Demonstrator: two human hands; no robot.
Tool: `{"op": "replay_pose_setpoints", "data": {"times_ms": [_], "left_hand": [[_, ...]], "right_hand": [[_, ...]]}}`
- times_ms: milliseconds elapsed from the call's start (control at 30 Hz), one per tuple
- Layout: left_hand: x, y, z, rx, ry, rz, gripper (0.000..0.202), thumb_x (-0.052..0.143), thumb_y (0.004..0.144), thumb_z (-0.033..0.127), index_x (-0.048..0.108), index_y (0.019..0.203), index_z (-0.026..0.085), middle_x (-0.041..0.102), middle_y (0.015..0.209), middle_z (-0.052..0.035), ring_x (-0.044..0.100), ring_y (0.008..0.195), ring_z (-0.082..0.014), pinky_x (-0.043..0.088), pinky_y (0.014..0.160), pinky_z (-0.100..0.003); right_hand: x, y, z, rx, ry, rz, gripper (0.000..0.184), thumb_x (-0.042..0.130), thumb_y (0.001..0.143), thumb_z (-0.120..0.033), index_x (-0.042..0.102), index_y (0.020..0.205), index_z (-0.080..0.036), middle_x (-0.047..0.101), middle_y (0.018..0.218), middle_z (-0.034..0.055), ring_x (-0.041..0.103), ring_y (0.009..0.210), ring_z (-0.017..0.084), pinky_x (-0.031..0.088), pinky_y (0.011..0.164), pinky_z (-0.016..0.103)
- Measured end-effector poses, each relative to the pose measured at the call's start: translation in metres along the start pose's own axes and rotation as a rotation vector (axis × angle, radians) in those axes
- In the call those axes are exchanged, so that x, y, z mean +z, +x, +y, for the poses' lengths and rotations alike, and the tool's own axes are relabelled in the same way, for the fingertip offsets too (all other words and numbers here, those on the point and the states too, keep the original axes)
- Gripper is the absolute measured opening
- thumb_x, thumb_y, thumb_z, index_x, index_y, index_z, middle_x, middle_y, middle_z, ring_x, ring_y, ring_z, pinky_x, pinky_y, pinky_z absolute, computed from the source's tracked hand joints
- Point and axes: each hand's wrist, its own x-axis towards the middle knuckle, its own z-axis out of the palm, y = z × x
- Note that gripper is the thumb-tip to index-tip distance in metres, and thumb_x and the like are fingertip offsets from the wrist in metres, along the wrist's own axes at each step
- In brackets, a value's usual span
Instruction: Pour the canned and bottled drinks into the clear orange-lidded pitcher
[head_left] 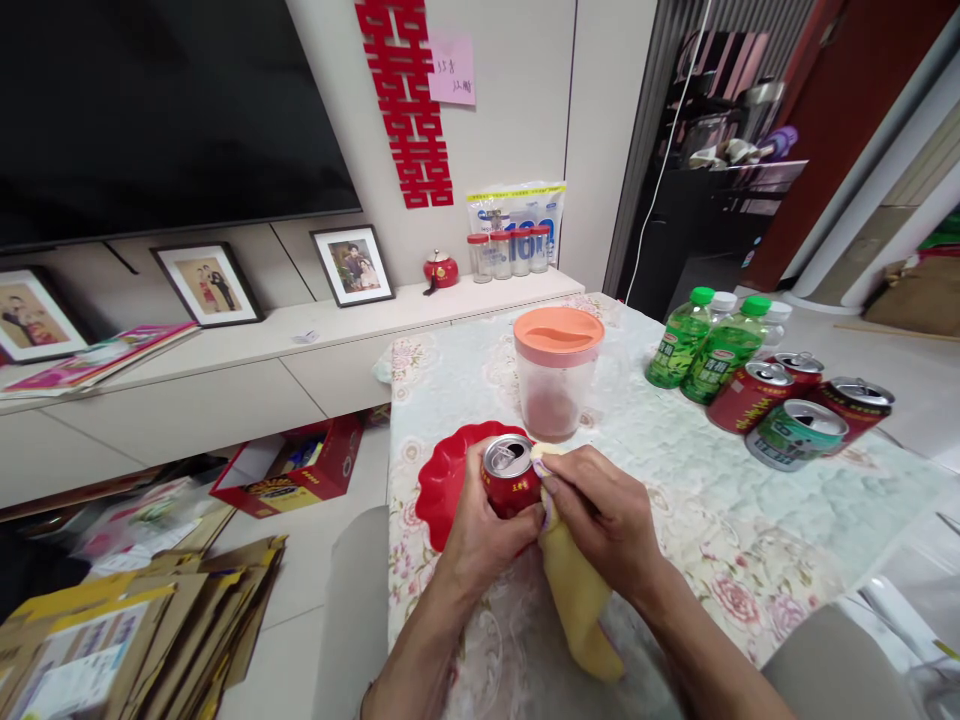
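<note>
- The left hand (480,530) clasps the red can (510,475), upright, over the rim of the plate (442,480) near the table's (675,480) edge.
- The right hand (600,515) pinches a yellow cloth (577,600) against the can's side.
- The can's top is open, so a tilt may spill whatever is inside.
- A hard rub could twist the can loose and knock the pitcher (556,375) just behind it.

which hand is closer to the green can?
Right. The right hand, pressing a yellow cloth to the red can, is left of the green can; the left hand grips the red can, farther left.
</note>
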Motion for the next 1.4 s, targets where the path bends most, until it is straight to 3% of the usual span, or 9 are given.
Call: {"op": "replay_pose_setpoints", "data": {"times_ms": [267,500,667,767,867,1000,1100,1200,1400], "left_hand": [[0.002,0.003,-0.006,0.043,0.028,0.08,0.072,0.08,0.061,0.011,0.051,0.126,0.024,0.073,0.107,-0.0019,0.074,0.098,-0.0246,0.059,0.089,-0.037],[-0.001,-0.003,-0.001,0.017,-0.031,0.007,0.067,0.088,0.067,0.025,0.051,0.123,0.026,0.071,0.109,-0.0024,0.072,0.098,-0.0237,0.059,0.087,-0.037],[-0.002,-0.008,0.002,-0.016,-0.022,-0.049,0.068,0.091,0.07,0.033,0.052,0.125,0.026,0.07,0.118,-0.0063,0.071,0.109,-0.0284,0.058,0.095,-0.041],[-0.003,-0.009,0.005,0.002,-0.029,-0.067,0.073,0.093,0.069,0.038,0.052,0.128,0.025,0.069,0.124,-0.0084,0.068,0.117,-0.0307,0.056,0.101,-0.043],[-0.001,-0.007,0.009,0.005,-0.064,-0.05,0.072,0.094,0.069,0.038,0.053,0.126,0.025,0.071,0.121,-0.0078,0.071,0.112,-0.0286,0.058,0.097,-0.041],[0.002,-0.004,0.008,0.019,-0.085,0.023,0.076,0.094,0.069,0.04,0.05,0.129,0.026,0.072,0.12,-0.0077,0.074,0.107,-0.0281,0.06,0.09,-0.038],[0.004,-0.001,0.002,0.041,-0.044,0.095,0.085,0.094,0.07,0.042,0.044,0.137,0.027,0.069,0.13,-0.0102,0.07,0.119,-0.0309,0.058,0.098,-0.04],[0.005,-0.001,-0.004,0.047,-0.016,0.095,0.089,0.091,0.074,0.049,0.04,0.144,0.027,0.065,0.137,-0.0123,0.067,0.126,-0.0325,0.056,0.102,-0.042],[0.004,-0.008,-0.007,0.029,0.066,0.133,0.064,0.068,0.094,0.057,0.047,0.145,0.027,0.065,0.141,-0.0111,0.061,0.133,-0.0327,0.044,0.116,-0.049]], "right_hand": [[0.001,-0.005,-0.004,-0.174,-0.056,-0.097,0.026,0.059,0.096,-0.004,0.07,0.115,-0.018,0.074,0.089,0.0071,0.069,0.077,0.019,0.056,0.069,0.032],[0.002,-0.001,-0.004,0.129,0.097,0.003,0.013,0.066,0.095,-0.012,0.07,0.101,-0.022,0.074,0.085,0.0001,0.069,0.077,0.013,0.054,0.07,0.024],[0.002,-0.006,0.011,0.346,0.073,-0.036,0.012,0.062,0.1,-0.025,0.073,0.102,-0.022,0.078,0.09,0.0035,0.071,0.075,0.016,0.055,0.069,0.028],[0.003,-0.008,0.019,0.375,0.06,-0.09,0.016,0.06,0.099,-0.026,0.075,0.1,-0.021,0.08,0.093,0.0055,0.074,0.083,0.02,0.057,0.075,0.031],[0.004,-0.009,0.021,0.406,0.047,-0.129,0.017,0.059,0.096,-0.024,0.075,0.096,-0.021,0.08,0.092,0.0057,0.074,0.084,0.021,0.056,0.076,0.033],[0.004,-0.01,0.019,0.462,0.045,-0.168,0.016,0.06,0.095,-0.025,0.073,0.088,-0.02,0.075,0.079,0.0037,0.068,0.068,0.019,0.051,0.062,0.03],[0.004,-0.011,0.015,0.498,0.068,-0.178,0.016,0.06,0.095,-0.027,0.072,0.087,-0.02,0.07,0.068,0.0006,0.062,0.057,0.016,0.048,0.053,0.028],[0.004,-0.012,0.011,0.518,0.097,-0.157,0.014,0.061,0.096,-0.028,0.071,0.091,-0.019,0.072,0.07,0.0009,0.063,0.057,0.016,0.049,0.053,0.027],[0.0,-0.009,0.001,0.435,0.081,-0.069,0.012,0.061,0.099,-0.028,0.072,0.099,-0.021,0.074,0.08,0.0016,0.067,0.066,0.015,0.053,0.06,0.027]]}}
